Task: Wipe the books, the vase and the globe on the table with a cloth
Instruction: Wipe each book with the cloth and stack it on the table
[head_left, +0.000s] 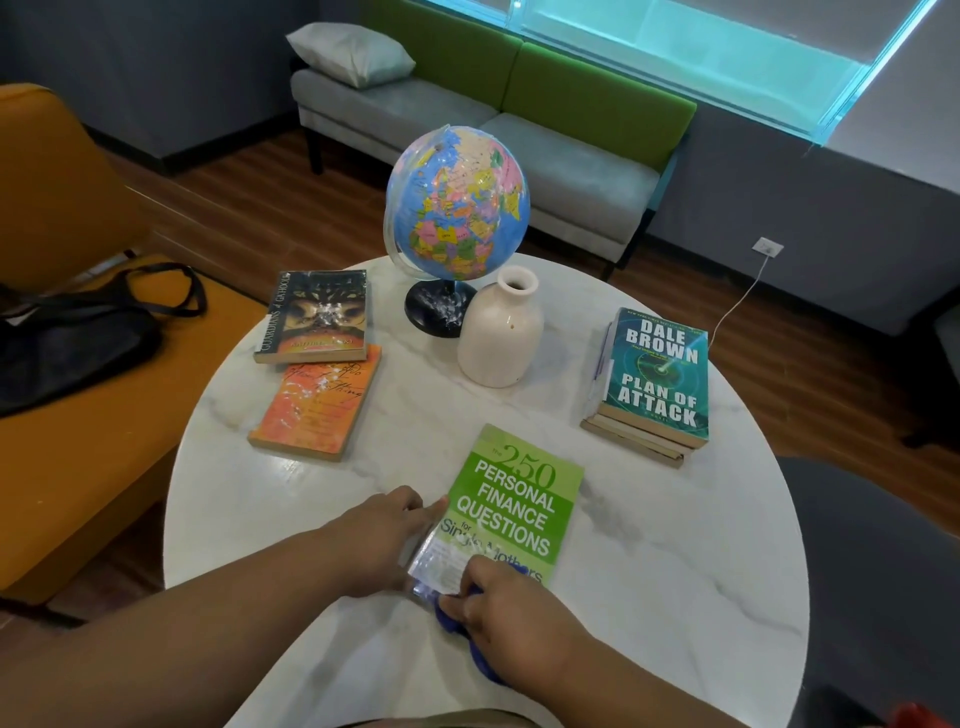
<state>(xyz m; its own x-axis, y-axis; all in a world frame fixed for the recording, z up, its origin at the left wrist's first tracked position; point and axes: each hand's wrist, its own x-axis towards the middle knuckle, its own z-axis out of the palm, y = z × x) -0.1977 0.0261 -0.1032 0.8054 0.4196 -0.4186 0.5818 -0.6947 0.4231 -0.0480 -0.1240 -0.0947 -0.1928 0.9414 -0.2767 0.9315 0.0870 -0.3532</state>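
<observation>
Probably early on: right hand (511, 616) grips the blue cloth (454, 618) on the near corner of the green book (514, 504), left hand (382, 538) holds its left edge, while globe (457, 202), vase (501, 332), dark book (317, 317), orange book (317, 410) and book stack (660, 374) sit farther back on the worktop (675, 571), seemingly unwiped.

**What lies where**

A green book (511, 501) lies flat at lower centre, with a blue cloth (457, 618) bunched on its near corner. At left, a dark book (317, 317) overlaps an orange book (317, 410). A teal-topped stack (654, 384) sits right. The white vase (501, 332) and globe (457, 202) stand upright at centre.
</observation>
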